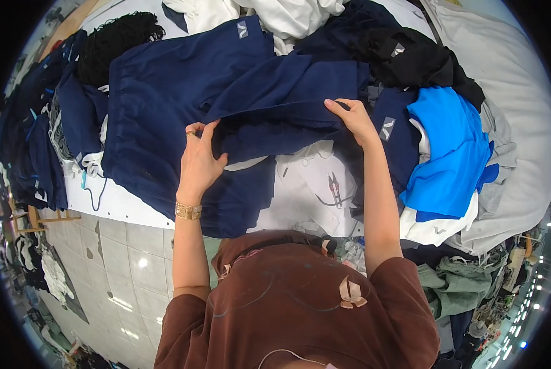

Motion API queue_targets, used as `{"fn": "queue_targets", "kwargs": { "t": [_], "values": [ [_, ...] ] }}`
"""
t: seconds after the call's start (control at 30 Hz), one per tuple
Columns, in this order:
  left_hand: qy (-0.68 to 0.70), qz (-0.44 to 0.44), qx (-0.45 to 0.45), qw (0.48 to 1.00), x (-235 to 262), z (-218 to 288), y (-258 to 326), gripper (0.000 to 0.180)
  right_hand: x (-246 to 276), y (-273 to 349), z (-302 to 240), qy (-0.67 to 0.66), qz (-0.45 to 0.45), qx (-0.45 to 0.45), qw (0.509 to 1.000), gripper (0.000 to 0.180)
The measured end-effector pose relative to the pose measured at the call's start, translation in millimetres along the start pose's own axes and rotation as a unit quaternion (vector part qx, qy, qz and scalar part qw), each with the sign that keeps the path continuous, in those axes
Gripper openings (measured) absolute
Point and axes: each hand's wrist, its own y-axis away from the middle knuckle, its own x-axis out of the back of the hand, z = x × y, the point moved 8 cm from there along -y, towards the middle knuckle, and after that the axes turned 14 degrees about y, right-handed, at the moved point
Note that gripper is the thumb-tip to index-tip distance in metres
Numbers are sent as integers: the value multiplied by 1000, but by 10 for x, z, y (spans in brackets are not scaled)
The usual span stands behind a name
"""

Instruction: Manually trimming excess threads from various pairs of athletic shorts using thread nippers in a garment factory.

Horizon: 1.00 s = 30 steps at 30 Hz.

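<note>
A pair of navy shorts lies spread over the white table in front of me, with its gathered waistband to the left and a small grey patch near its top edge. My left hand, with a ring and a gold bracelet at the wrist, pinches one end of an opening in the navy cloth. At the other end, my right hand grips the edge between thumb and fingers. Between my hands the opening is stretched wide, its dark inside showing. Below the cloth, thread snips lie on the table, nearest my right forearm.
At right lie a bright blue garment, black clothing and another navy garment with a grey patch. White cloth is heaped at the back. Black cord-like strands and more dark clothes pile up at left. Tiled floor shows beyond the table's near edge.
</note>
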Motion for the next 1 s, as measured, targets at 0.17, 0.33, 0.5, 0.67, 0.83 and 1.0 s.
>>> {"fn": "queue_targets", "kwargs": {
  "t": [0.17, 0.33, 0.5, 0.67, 0.83, 1.0],
  "values": [
    [-17, 47, -57, 997, -29, 117, 83, 53, -24, 67, 62, 55, 18, -18, 998, 44],
    [46, 179, -161, 970, -81, 416, 375, 23, -12, 483, -231, 348, 319, 239, 848, 36],
    [689, -86, 376, 613, -1354, -89, 918, 30, -260, 1031, -49, 220, 215, 155, 939, 16],
    [790, -52, 478, 382, -1868, -88, 835, 28, -480, 1343, 833, 354, 115, -14, 928, 22],
    [818, 34, 466, 335, -1991, -212, 601, 35, -521, 1408, 1132, 358, 109, -76, 924, 33],
    [777, 69, 433, 452, -1765, -203, 570, 27, -484, 1417, 997, 246, 140, 25, 959, 30]
  ]
}}
